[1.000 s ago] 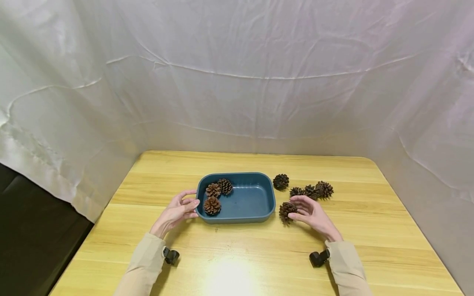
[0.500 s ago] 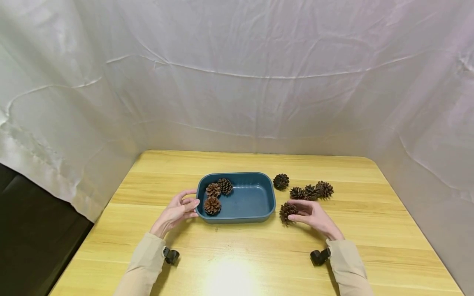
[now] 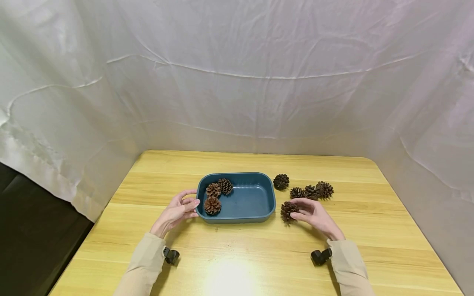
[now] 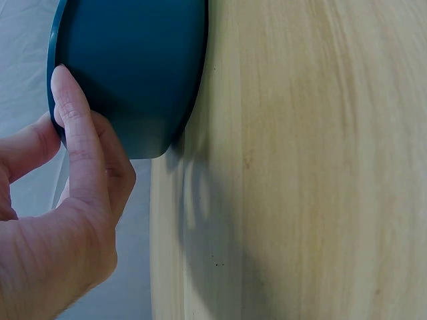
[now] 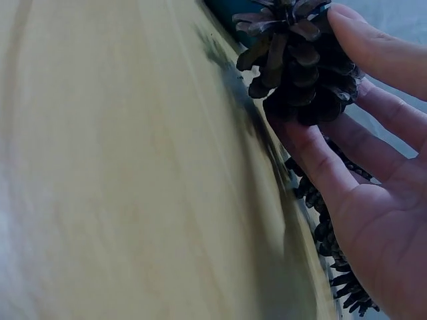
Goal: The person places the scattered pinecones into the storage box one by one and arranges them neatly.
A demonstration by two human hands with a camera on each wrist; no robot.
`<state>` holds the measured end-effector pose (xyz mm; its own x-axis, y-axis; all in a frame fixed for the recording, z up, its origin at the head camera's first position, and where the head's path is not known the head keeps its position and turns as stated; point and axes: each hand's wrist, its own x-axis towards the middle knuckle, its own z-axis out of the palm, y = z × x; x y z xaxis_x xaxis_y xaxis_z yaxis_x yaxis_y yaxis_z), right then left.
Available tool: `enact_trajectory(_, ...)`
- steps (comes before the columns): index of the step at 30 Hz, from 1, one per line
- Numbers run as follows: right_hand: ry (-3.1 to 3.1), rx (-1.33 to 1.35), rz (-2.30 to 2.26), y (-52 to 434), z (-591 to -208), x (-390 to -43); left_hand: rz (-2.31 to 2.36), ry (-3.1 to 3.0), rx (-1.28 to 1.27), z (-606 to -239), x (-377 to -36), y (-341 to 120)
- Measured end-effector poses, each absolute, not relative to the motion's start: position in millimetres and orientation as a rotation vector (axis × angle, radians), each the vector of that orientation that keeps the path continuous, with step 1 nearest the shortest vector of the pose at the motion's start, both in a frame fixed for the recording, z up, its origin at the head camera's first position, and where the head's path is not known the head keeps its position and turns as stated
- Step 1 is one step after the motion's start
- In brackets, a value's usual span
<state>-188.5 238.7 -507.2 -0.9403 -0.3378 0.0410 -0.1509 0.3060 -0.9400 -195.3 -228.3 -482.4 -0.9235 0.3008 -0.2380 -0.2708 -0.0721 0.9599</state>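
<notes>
A dark blue rectangular basin [image 3: 244, 220] with rounded corners stands on the wooden table. Three brown pine cones lie at its left end, among them the nearest pine cone [image 3: 212, 205]. My left hand [image 3: 177, 210] holds the basin's left end at the rim, as the left wrist view also shows the fingers on the basin wall [image 4: 133, 73]. Right of the basin, my right hand [image 3: 312, 216] grips a dark pine cone [image 3: 288, 211] between thumb and fingers. In the right wrist view, this pine cone [image 5: 300, 73] appears raised off the table, its scales spread.
Beyond the right hand, a row of dark pine cones [image 3: 310, 191] lies on the table [image 3: 237, 242]. Another pine cone [image 3: 281, 181] sits near the basin's back right corner. A pale curtain [image 3: 255, 102] hangs behind the table and at both sides.
My right hand and its pine cone have shifted very slightly to the right, and the fingers have changed their hold a little. The left hand and the basin have stayed in place.
</notes>
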Motion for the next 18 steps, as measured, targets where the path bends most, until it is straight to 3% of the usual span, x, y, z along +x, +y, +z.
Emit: enact_trajectory(18,2.385,-0.430,-1.725,237.4,-507.8,-189.1,2.057,1.827,0.026,-481.7,-195.6,-227.9)
